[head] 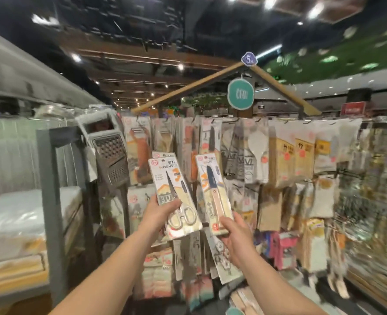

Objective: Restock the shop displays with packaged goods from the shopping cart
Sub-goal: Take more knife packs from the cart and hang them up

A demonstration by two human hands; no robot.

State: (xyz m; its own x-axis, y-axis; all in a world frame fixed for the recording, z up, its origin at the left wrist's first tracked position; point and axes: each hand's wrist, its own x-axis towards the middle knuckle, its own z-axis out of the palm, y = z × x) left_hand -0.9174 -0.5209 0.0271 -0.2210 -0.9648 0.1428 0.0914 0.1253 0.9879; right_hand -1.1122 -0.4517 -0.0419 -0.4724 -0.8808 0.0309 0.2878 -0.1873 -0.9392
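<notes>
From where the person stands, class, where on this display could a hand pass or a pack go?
Crowded: the hanging rack is packed edge to edge behind the scissors pack and knife pack. The only gaps are narrow: between those two packs, and beside the grater by the grey post.

Bright ceiling spotlights, blurred, warped edges.

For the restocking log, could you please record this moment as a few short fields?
left hand: left hand grips the scissors pack by its lower part
right hand: right hand grips the knife pack at its bottom end
position: both packs held upright, side by side, before the display
display: hanging rack full of carded kitchen tools
nearby: box grater at the rack's left end
</notes>
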